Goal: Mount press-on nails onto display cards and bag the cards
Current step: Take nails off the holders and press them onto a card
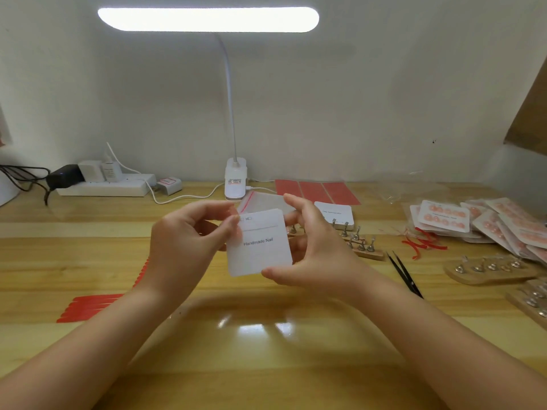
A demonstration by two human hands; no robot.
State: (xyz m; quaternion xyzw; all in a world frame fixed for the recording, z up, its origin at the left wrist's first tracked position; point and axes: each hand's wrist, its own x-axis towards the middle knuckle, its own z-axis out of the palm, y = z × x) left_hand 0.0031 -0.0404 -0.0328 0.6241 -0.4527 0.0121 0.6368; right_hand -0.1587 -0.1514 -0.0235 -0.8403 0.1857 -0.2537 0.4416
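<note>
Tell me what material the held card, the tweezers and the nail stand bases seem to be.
Card: matte white cardstock, probably; stiff and flat, with printed text.
Tweezers: likely metal with a black coating; thin pointed arms.
Nail stand bases: wood, seemingly; tan with visible grain.

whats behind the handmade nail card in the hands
A clear bag with a red strip shows above the card, which hides the bag's lower part. Contents cannot be seen.

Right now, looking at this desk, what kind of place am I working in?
Probably a small home or workshop bench for packing handmade press-on nails. A pile of bagged nail cards lies at the right, wooden nail stands sit nearby, and both hands hold a blank "Handmade Nail" card under a clip-on desk lamp.
</note>
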